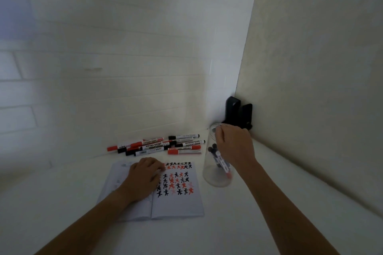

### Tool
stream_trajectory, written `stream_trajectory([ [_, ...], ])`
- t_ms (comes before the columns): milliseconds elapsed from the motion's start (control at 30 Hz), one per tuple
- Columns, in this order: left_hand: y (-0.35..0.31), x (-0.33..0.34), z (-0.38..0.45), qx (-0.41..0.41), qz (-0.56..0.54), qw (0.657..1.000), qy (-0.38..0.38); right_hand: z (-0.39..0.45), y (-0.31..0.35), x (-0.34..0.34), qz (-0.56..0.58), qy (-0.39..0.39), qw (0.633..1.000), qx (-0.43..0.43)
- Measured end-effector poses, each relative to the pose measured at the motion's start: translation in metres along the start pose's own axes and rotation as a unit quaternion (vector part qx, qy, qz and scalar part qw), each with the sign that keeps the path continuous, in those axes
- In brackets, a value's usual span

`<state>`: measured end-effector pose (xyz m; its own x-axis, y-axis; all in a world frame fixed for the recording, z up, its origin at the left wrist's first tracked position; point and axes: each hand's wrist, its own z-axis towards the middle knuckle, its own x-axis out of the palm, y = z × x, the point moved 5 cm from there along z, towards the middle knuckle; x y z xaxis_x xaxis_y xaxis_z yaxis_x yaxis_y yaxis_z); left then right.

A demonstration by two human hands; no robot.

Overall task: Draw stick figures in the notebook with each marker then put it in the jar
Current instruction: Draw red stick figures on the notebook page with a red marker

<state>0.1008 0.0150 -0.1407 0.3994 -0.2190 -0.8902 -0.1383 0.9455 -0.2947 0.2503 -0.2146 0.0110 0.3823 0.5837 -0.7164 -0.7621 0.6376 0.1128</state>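
An open notebook (178,203) lies on the white table, and its right page bears rows of black and red stick figures (176,180). My left hand (143,178) rests palm down on the left page and the spine, gripping nothing. A clear jar (215,178) stands right of the notebook with several markers (222,164) leaning inside it, one of them red-tipped. My right hand (234,145) hovers over the jar's mouth with its fingers curled. It hides the tops of those markers, so whether it holds one is unclear. A pile of red and black markers (157,145) lies behind the notebook.
The table sits in a corner, with a white tiled wall behind and a cream wall (310,89) on the right. A black clamp-like object (238,113) stands in the corner just behind the jar.
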Motion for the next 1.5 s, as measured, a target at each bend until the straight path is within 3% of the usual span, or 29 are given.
stream_trajectory([
  [100, -0.001, 0.001, 0.011, -0.012, 0.025, 0.999, 0.016, -0.001, 0.004, 0.0, -0.014, -0.007, 1.0, 0.003],
  [233, -0.006, 0.002, 0.031, -0.037, 0.063, 0.997, 0.004, -0.024, 0.029, -0.01, 0.021, -0.194, 0.976, -0.091],
  [300, -0.008, 0.007, 0.043, -0.047, 0.065, 0.997, -0.008, -0.041, 0.051, 0.002, 0.043, -0.219, 0.959, -0.172],
  [433, -0.01, 0.015, 0.063, -0.077, 0.023, 0.996, -0.029, -0.081, 0.079, 0.057, 0.087, -0.076, 0.965, -0.235],
  [533, -0.009, 0.018, 0.073, -0.072, 0.008, 0.996, -0.052, -0.098, 0.073, 0.099, 0.123, 0.072, 0.967, -0.213],
  [633, -0.003, 0.023, 0.079, -0.066, 0.004, 0.996, -0.063, -0.098, 0.064, 0.119, 0.193, 0.147, 0.957, -0.161],
  [867, -0.005, 0.022, 0.08, -0.028, -0.017, 0.994, -0.101, -0.095, 0.058, 0.126, 0.236, 0.142, 0.954, -0.118],
  [1067, -0.009, 0.002, 0.064, -0.04, -0.059, 0.98, -0.184, -0.097, 0.054, 0.124, 0.231, 0.134, 0.96, -0.084],
  [1267, -0.001, -0.016, 0.024, -0.017, -0.113, 0.981, -0.157, -0.095, 0.044, 0.118, 0.204, 0.1, 0.974, -0.004],
  [1400, -0.004, -0.022, 0.004, 0.016, -0.157, 0.978, -0.134, -0.093, 0.058, 0.103, 0.158, 0.038, 0.985, -0.057],
  [1500, -0.017, -0.023, -0.003, 0.054, -0.204, 0.97, -0.122, -0.098, 0.073, 0.103, 0.16, 0.064, 0.975, -0.142],
])
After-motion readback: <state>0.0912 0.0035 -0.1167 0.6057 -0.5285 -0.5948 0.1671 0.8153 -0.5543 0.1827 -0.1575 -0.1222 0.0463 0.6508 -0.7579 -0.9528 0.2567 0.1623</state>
